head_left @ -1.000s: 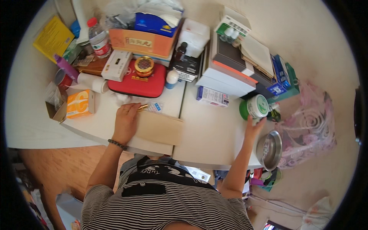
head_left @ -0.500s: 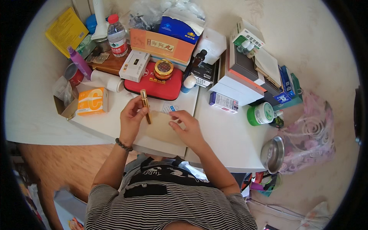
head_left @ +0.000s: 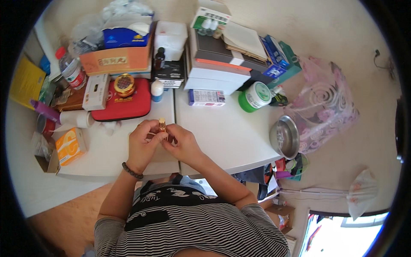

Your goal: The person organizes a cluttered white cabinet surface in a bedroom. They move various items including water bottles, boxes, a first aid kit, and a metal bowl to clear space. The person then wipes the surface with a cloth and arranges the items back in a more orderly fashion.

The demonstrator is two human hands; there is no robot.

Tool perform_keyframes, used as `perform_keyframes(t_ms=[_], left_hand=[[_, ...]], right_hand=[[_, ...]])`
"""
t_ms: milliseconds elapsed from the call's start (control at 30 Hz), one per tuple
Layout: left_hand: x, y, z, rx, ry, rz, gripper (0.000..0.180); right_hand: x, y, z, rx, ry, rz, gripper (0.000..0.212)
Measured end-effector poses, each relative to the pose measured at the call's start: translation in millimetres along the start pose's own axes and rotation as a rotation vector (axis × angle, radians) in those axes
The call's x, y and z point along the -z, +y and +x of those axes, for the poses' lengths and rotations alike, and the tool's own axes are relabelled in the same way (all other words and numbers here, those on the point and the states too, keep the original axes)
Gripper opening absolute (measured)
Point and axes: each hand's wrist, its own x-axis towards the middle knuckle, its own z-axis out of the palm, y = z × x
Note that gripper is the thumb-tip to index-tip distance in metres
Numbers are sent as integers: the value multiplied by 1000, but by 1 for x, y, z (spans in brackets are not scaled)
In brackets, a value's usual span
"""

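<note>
Above the white table's near edge, a slim gold tube (head_left: 162, 125) with a shiny cap stands upright between my two hands. My left hand (head_left: 144, 144), with a dark bead bracelet at the wrist, closes its thumb and fingers around the tube from the left. From the other side, my right hand (head_left: 184, 143) meets it with bent fingers pressed against the tube. Its lower part is hidden behind my fingers. Beyond my hands lies a red zip case (head_left: 128, 106), bearing a round gold jar (head_left: 124, 85).
White toilet paper (head_left: 77, 120) and an orange box (head_left: 70, 146) are at the left. Behind stand an orange carton (head_left: 114, 62) and a red-capped bottle (head_left: 70, 68). To the right are stacked boxes (head_left: 218, 70), a green-and-white tub (head_left: 255, 97) and a steel bowl (head_left: 286, 137).
The view has swung to the right. My right hand, apart from the gold tube before, has come in against it beside my left hand.
</note>
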Motion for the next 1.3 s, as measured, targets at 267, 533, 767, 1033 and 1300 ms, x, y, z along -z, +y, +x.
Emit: perform_keyframes(t_ms=[267,533,767,1033,1300], left_hand=[[-29,9,16,-242,-10,184,11],[-48,-2,1,-151,-134,164,9],[-47,0,-7,-128,-137,198,10],[-45,-1,-14,-146,-128,200,10],[-34,-5,-19,-133,-100,231,11]], right_hand=[[124,90,4,-42,635,-265,18],[165,165,48,-282,706,-826,21],[158,173,67,-402,690,-978,19],[159,192,72,-424,610,-1120,24],[156,188,60,-274,642,-1002,31]])
